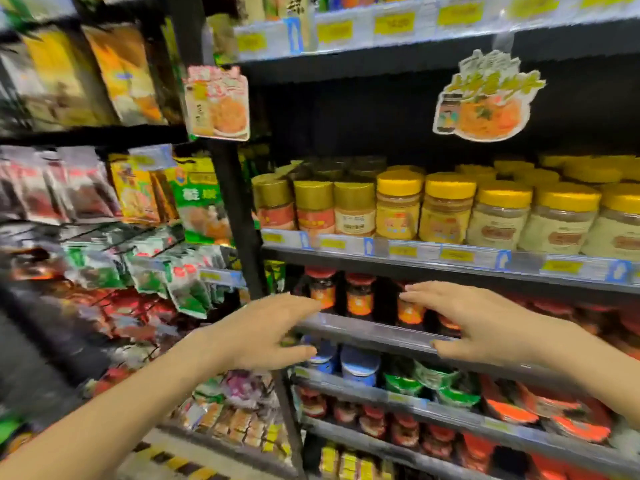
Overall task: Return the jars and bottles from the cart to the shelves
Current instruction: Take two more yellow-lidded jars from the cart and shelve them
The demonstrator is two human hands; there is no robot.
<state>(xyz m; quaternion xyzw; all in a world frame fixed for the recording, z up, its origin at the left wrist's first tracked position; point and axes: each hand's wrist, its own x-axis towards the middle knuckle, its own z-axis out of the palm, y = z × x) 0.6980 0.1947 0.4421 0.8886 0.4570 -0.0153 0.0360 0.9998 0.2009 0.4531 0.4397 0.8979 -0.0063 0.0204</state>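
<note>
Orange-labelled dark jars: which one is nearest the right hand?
The third jar from the left, partly behind the right hand; the first and second stand clear.

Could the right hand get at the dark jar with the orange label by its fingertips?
Probably yes. The right hand is open, its fingertips right at the jar, which stands at the front of the shelf with nothing between them.

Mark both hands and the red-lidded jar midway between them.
left hand (pixel 266 334): head view, on the back of the hand.
right hand (pixel 485 323): head view, on the back of the hand.
jar (pixel 360 303): head view, on its orange front label.
</note>
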